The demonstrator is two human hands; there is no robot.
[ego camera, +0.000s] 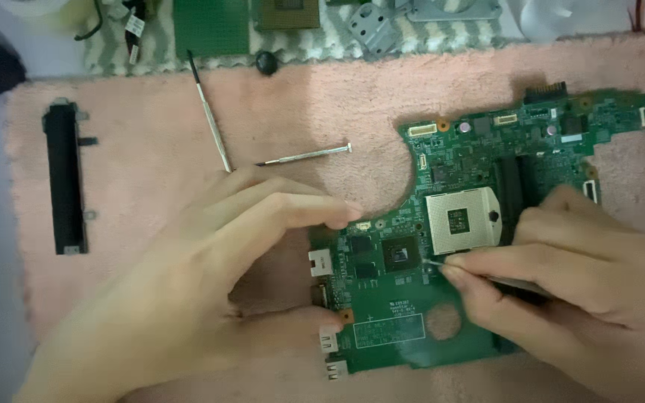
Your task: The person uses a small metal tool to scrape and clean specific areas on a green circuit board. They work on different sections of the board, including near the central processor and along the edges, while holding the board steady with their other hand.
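Note:
A green laptop motherboard lies on a pink fuzzy mat, its square silver processor socket near the middle. My left hand rests on the mat at the board's left edge, fingertips touching the edge near a small white connector, thumb by the side ports. My right hand lies over the board's right lower part, pinching a thin metal tool whose tip sits just below the socket, beside a dark square chip.
Two slim screwdrivers lie on the mat above my left hand. A long black plastic strip is at the left. Along the top edge sit a green board, a processor chip, metal brackets and a small black cap.

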